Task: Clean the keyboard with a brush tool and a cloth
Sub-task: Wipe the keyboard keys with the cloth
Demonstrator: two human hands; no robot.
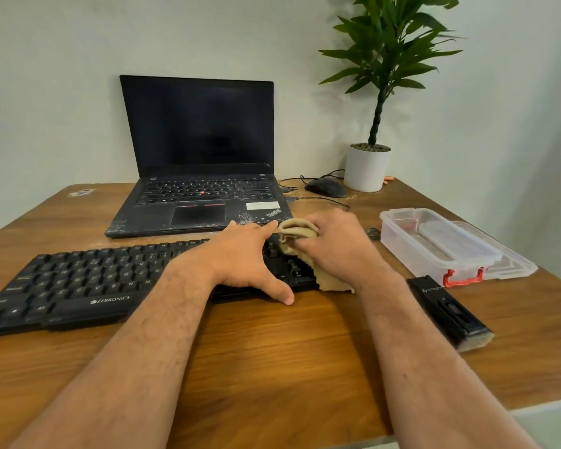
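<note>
A black Zebronics keyboard point(88, 283) lies across the wooden table point(272, 345). My left hand point(240, 257) rests flat on its right half, fingers spread, thumb over the front edge. My right hand point(337, 244) is closed on a crumpled beige cloth point(297, 230) and presses it onto the keyboard's right end. The cloth's lower edge sticks out under my wrist. A black brush tool point(449, 311) with pale bristles lies on the table to the right of my right forearm, untouched.
A black open laptop point(201, 176) stands behind the keyboard. A clear plastic box point(434, 244) with red clasps and its lid sit at the right. A black mouse point(326, 187) with cables and a potted plant point(368, 166) are at the back right.
</note>
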